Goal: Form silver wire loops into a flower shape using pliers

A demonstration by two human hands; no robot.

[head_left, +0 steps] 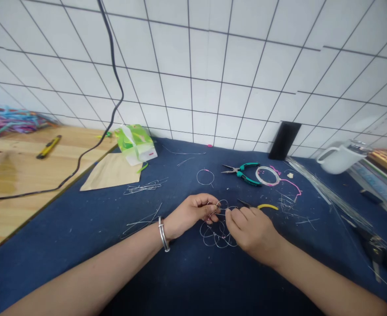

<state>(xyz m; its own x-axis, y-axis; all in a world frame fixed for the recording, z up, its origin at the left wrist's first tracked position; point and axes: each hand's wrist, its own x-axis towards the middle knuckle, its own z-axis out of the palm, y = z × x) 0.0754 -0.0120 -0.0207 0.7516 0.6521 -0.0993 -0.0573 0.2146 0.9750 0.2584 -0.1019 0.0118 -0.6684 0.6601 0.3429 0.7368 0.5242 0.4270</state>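
My left hand (198,208) pinches a piece of thin silvery wire that is bent into small loops. Close beside it, my right hand (251,230) has its fingers closed on the same wire. Below and between both hands, a cluster of joined wire loops (215,240) hangs or rests over the blue cloth; I cannot tell which. Yellow-handled pliers (267,206) lie just beyond my right hand, partly hidden by it. Farther back are a single wire ring (205,177) and teal-handled long-nose pliers (242,172) with jaws apart.
Loose wire pieces (145,186) lie at left, more wire scraps (287,204) at right. Near the wall stand a green tissue pack (135,142), a black phone-like slab (284,140) and a white mug (340,159). A yellow cutter (49,147) and black cable (81,158) lie left.
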